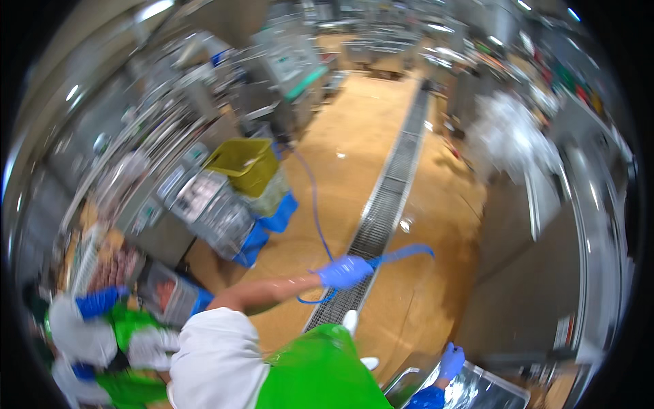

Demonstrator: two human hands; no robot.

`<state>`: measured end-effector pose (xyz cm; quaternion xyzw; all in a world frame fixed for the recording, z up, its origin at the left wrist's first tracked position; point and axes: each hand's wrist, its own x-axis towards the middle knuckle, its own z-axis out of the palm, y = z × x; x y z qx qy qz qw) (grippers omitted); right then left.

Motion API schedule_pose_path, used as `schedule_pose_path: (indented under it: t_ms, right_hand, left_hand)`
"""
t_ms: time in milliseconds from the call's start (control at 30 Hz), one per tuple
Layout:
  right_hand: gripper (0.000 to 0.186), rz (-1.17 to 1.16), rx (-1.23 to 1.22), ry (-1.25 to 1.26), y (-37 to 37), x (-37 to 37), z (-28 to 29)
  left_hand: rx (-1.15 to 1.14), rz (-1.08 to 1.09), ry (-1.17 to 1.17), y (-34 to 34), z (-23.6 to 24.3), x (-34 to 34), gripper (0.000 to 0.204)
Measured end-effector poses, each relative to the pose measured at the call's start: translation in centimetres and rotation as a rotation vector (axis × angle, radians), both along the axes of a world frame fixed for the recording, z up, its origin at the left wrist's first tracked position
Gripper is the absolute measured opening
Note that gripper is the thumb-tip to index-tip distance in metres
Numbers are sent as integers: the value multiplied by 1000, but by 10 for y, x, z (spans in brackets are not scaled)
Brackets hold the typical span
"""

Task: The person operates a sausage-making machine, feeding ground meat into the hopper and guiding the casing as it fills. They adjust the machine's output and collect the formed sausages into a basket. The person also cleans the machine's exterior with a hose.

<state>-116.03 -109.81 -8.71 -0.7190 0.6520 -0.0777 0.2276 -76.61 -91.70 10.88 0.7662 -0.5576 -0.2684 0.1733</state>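
My left hand, in a blue glove, grips a blue hose over the floor drain; the hose curves right and trails back along the floor. My bare left forearm, white sleeve and green apron fill the lower middle. At lower right, my right hand, blue-gloved with a blue sleeve, has curled fingers beside a shiny metal tray; what it holds is too small to make out. White boots show below the apron.
Co-workers stand at lower left beside bins of meat. Grey and yellow bins line the left machines. Steel equipment and clear plastic sheeting flank the right. The wet floor runs toward more machinery.
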Motion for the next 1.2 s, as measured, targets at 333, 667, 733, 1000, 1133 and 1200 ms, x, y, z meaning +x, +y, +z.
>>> schedule_pose_path:
  t_ms: [333, 667, 733, 1000, 1133, 1200]
  right_hand:
    - [27, -276, 902, -1056, 15, 279, 52]
    - [20, 349, 825, -710, 176, 601, 88]
    - [23, 547, 744, -632, 211, 654, 107]
    - [29, 1368, 211, -353, 354, 816, 210]
    - [31, 1579, -4, -457, 433, 910, 234]
    - [34, 1836, -553, -488, 454, 964, 237]
  left_hand:
    - [-118, 47, 503, 110, -99, -76, 47]
    - [-30, 255, 540, 252, -141, 92, 53]
    - [-114, 313, 496, 275, -140, 121, 54]
    - [-193, 827, 530, 380, -122, 232, 53]
    - [-340, 1137, 553, 442, -118, 276, 49]
    - [-403, 1168, 572, 462, -116, 301, 42]
